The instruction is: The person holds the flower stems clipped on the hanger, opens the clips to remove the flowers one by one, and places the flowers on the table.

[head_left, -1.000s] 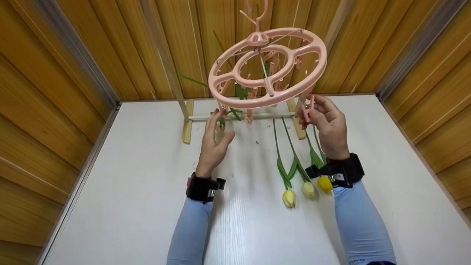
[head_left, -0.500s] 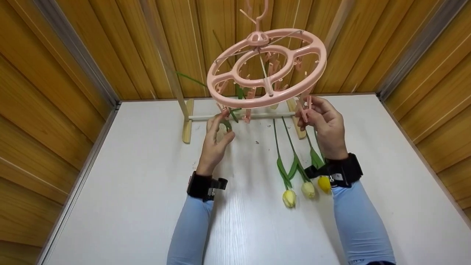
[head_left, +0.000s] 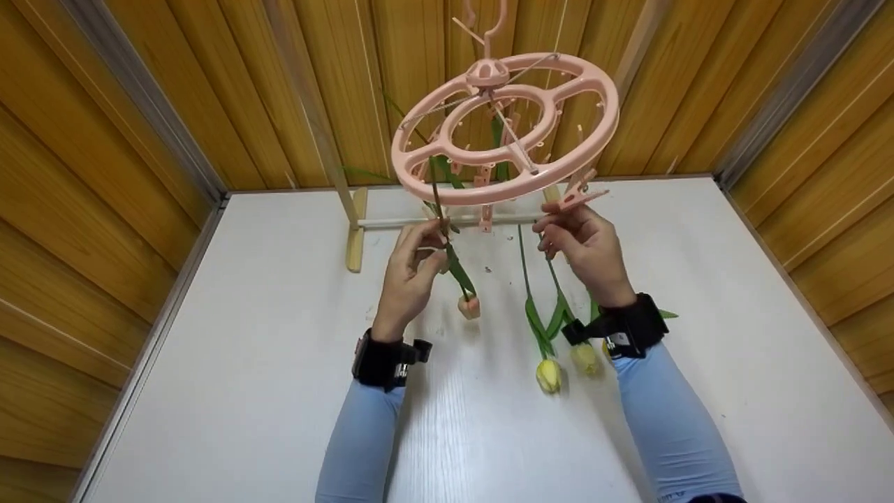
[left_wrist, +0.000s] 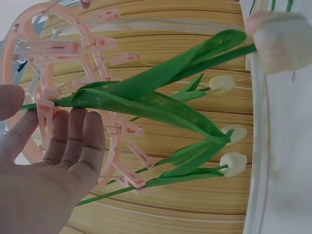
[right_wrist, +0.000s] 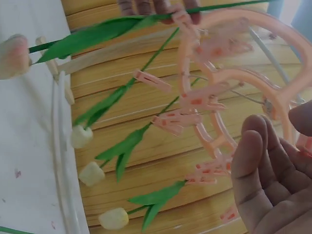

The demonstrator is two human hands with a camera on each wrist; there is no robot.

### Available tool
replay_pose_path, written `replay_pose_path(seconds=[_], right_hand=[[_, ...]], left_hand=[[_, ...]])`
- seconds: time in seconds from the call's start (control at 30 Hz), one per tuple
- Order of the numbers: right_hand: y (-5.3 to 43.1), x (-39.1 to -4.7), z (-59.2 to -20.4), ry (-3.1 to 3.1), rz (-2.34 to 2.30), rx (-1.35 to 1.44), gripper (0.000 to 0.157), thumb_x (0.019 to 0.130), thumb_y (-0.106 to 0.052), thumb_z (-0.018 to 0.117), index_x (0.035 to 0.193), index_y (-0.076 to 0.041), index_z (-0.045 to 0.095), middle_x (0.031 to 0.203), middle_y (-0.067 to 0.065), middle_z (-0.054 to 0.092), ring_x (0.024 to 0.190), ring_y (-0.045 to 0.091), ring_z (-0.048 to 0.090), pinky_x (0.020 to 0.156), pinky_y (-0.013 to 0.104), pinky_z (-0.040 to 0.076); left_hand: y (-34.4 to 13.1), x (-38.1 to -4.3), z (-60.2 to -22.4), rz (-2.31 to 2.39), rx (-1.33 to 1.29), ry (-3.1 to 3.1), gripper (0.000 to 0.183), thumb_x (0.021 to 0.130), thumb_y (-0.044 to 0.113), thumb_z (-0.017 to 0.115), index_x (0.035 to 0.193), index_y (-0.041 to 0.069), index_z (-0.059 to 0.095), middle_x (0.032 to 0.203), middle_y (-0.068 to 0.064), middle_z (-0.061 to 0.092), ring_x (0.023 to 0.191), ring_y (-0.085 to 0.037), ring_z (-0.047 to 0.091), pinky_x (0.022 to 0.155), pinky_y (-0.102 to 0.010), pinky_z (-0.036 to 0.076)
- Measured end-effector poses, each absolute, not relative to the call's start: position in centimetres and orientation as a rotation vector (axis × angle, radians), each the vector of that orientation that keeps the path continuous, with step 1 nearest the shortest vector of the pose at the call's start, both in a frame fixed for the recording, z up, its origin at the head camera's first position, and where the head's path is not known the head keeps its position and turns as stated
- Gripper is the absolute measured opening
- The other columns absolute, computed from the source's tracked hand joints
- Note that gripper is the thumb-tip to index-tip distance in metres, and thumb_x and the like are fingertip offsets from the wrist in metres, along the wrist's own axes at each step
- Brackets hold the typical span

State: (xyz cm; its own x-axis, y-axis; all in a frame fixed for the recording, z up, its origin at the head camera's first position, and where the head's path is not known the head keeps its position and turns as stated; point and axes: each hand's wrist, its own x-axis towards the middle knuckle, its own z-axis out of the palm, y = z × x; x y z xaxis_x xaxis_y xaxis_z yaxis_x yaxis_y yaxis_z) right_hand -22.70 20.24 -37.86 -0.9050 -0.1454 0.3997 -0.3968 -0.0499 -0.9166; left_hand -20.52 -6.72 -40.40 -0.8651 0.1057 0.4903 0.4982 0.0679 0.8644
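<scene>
Currently the tulip (head_left: 460,272) hangs against your left hand (head_left: 407,281), grip unclear; your right hand (head_left: 594,256), loosely curled, holds nothing.

"What sort of place are we looking at?"

"It's resembling a small panelled work booth: wood-look walls (head_left: 241,91) are closing in three sides of a white tabletop (head_left: 237,363), and grey metal strips (head_left: 150,91) are running along the corners"

"So is it passing for a home?"

"The pink clip hanger (head_left: 482,158) is hinting at household things, but black devices (head_left: 377,360) are sitting strapped on both wrists, so it's seeming more like a lab or workshop station, though the views aren't settling which"
</scene>
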Motion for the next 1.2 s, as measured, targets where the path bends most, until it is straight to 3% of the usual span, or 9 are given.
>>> replay_pose_path(seconds=[0.17, 0.43, 0.6, 0.77, 0.97, 1.2], right_hand=[[18.0, -22.7, -38.7, -2.304, 1.809, 0.740, 0.020, 0.097, 0.005, 0.064, 0.116, 0.009, 0.069, 0.103, 0.022, 0.072, 0.078, 0.014, 0.068, 0.067, 0.022, 0.055], [14.8, -22.4, -39.5, -2.500, 1.473, 0.926, 0.023, 0.098, -0.009, 0.070, 0.119, -0.001, 0.074, 0.114, 0.015, 0.074, 0.092, 0.029, 0.072, 0.077, 0.029, 0.055], [13.5, -22.2, -39.8, -2.500, 1.436, 0.925, 0.028, 0.099, -0.012, 0.070, 0.124, -0.003, 0.074, 0.118, 0.015, 0.073, 0.087, 0.026, 0.071, 0.074, 0.029, 0.056], [12.9, -22.2, -39.9, -2.428, 1.389, 0.929, 0.024, 0.098, -0.012, 0.071, 0.121, -0.006, 0.076, 0.111, 0.011, 0.075, 0.080, 0.022, 0.070, 0.071, 0.029, 0.056], [12.6, -22.0, -40.1, -2.352, 1.358, 0.910, 0.019, 0.095, -0.007, 0.072, 0.113, -0.003, 0.078, 0.103, 0.011, 0.077, 0.074, 0.019, 0.068, 0.066, 0.026, 0.054], [12.5, -22.0, -40.2, -2.308, 1.349, 0.914, 0.016, 0.095, -0.006, 0.073, 0.109, -0.002, 0.078, 0.098, 0.011, 0.076, 0.073, 0.018, 0.067, 0.064, 0.026, 0.053]], left_hand=[[-6.6, -20.2, -40.0, -1.860, -0.639, -2.031, 0.038, 0.103, 0.000, 0.056, 0.139, -0.010, 0.055, 0.119, -0.022, 0.057, 0.111, -0.031, 0.058, 0.099, -0.036, 0.051], [-6.5, -19.9, -39.8, -1.776, -0.668, -2.044, 0.035, 0.104, 0.003, 0.053, 0.137, -0.006, 0.060, 0.118, -0.018, 0.059, 0.110, -0.027, 0.060, 0.092, -0.034, 0.052], [-6.2, -19.8, -39.6, -1.708, -0.669, -2.062, 0.035, 0.104, 0.003, 0.055, 0.138, -0.004, 0.061, 0.119, -0.017, 0.060, 0.110, -0.027, 0.061, 0.091, -0.036, 0.053], [-5.9, -19.6, -39.6, -1.634, -0.687, -2.092, 0.037, 0.104, 0.002, 0.056, 0.140, -0.002, 0.060, 0.121, -0.019, 0.061, 0.110, -0.026, 0.062, 0.091, -0.037, 0.055], [-5.7, -19.6, -39.7, -1.640, -0.720, -2.077, 0.045, 0.103, 0.003, 0.058, 0.147, -0.003, 0.052, 0.120, -0.018, 0.064, 0.108, -0.027, 0.065, 0.088, -0.040, 0.057], [-5.9, -19.7, -39.6, -1.847, -0.688, -1.993, 0.059, 0.105, 0.003, 0.055, 0.158, -0.004, 0.030, 0.119, -0.019, 0.065, 0.107, -0.028, 0.066, 0.091, -0.034, 0.055]])
